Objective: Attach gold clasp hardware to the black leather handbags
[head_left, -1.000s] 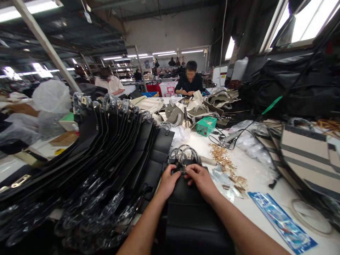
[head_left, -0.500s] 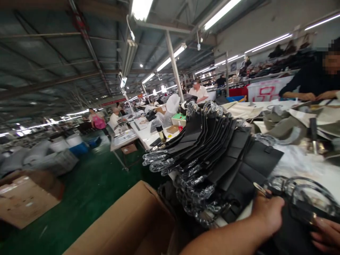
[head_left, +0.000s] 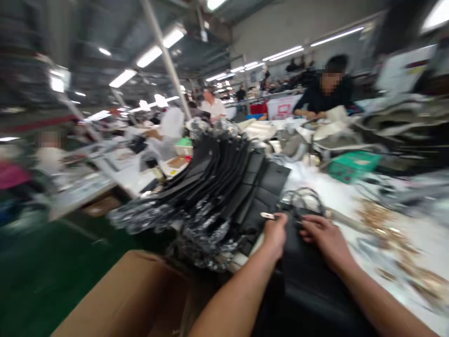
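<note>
while motion blur softens most edges, a black bag (head_left: 308, 285) with a smooth, faintly shiny skin lies directly before the person, at the near edge of a white table (head_left: 430, 229). its rounded handles (head_left: 310, 199) arch up at the far end, glinting as if in clear film. the left hand (head_left: 275, 238), beside the bag's left edge, is closed with thumb and fingers pinching a small, flat, pale-gold metal piece (head_left: 268, 216) that juts out to the left. the right hand (head_left: 326, 238) is half curled, fingertips at the bag just below the handles; whether it grips anything i cannot tell. to the left, a stack of black bags (head_left: 228, 164) fans out in thin, curved layers, crinkled transparent wrapping along its near ends. gold fittings (head_left: 375, 213) lie loosely heaped to the right, near a boxy green case (head_left: 354, 166). a brown cardboard box (head_left: 115, 290) stands at lower left.
</note>
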